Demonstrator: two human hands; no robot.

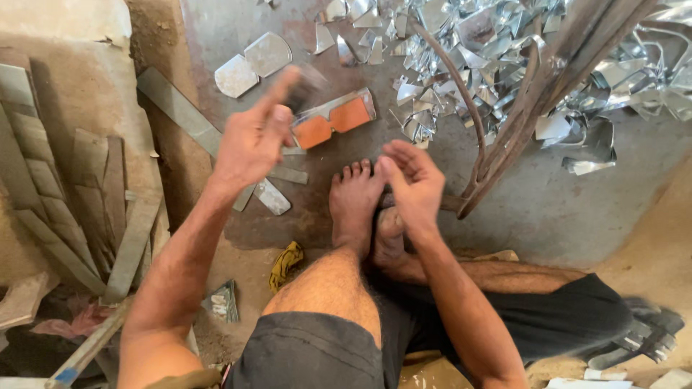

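The left hand point(249, 144) is raised above the floor point(533, 209), its fingers point(285, 83) stretched forward and blurred; whether they pinch anything I cannot tell, though a dim grey blur sits at the tips. Just past those fingertips lies the orange-and-metal piece point(333, 119), two orange panels in a silvery frame, flat on the grey floor and apart from the hand. The right hand point(411, 180) hovers with the palm turned up and fingers point(404, 155) loosely spread and curled, holding nothing; it hangs over the bare feet point(355, 198), well apart from the orange piece.

Between the two hands the floor is bare grey concrete, a narrow open patch; under the left hand lie flat metal strips point(184, 112) and a small rounded plate point(272, 196). Toward the far edge sit two rounded metal blanks point(252, 63); to the far right a heap of shiny metal offcuts point(504, 50) crowds the floor, with dark bent rods point(533, 94) leaning across it close to the right hand. Along the left edge, stacked grey strips point(65, 209) close off that side; a yellow rag point(286, 263) lies near the knee.
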